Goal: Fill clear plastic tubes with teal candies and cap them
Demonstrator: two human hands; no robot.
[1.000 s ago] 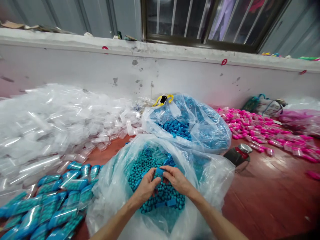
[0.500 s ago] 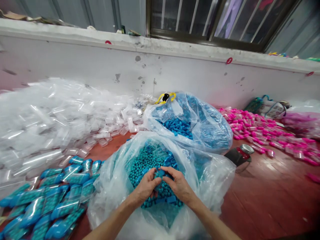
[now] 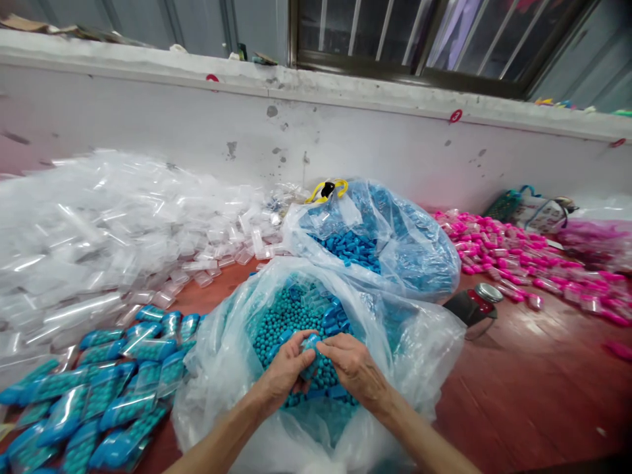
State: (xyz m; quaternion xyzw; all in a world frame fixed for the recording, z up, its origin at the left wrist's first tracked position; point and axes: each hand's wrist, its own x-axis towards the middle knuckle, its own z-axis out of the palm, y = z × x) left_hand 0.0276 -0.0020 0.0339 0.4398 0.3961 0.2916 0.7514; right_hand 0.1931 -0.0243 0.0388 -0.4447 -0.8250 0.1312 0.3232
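Over the bag's mouth, my left hand (image 3: 287,366) closes round a small clear plastic container with blue on it (image 3: 311,343); its lower part is hidden by my fingers. From the other side, my right hand (image 3: 359,370) pinches the same container's top edge with thumb and fingers. Beneath both hands, teal beads (image 3: 279,320) fill the open translucent plastic bag (image 3: 217,375). Among the beads lie several blue caps (image 3: 336,317). To the left, filled containers (image 3: 66,415) with blue caps and teal beads lie in a loose pile.
Behind, a second clear bag (image 3: 415,257) holds blue caps (image 3: 345,249). Empty clear containers (image 3: 123,224) are heaped at the left against the white wall (image 3: 162,125). Pink-capped containers (image 3: 523,257) spread at the right, near a jar with a metal lid (image 3: 488,293) on the red surface (image 3: 533,395).
My right hand has turned, its fingers now curled closer together at the container. The blue on the container shows more plainly between my hands.
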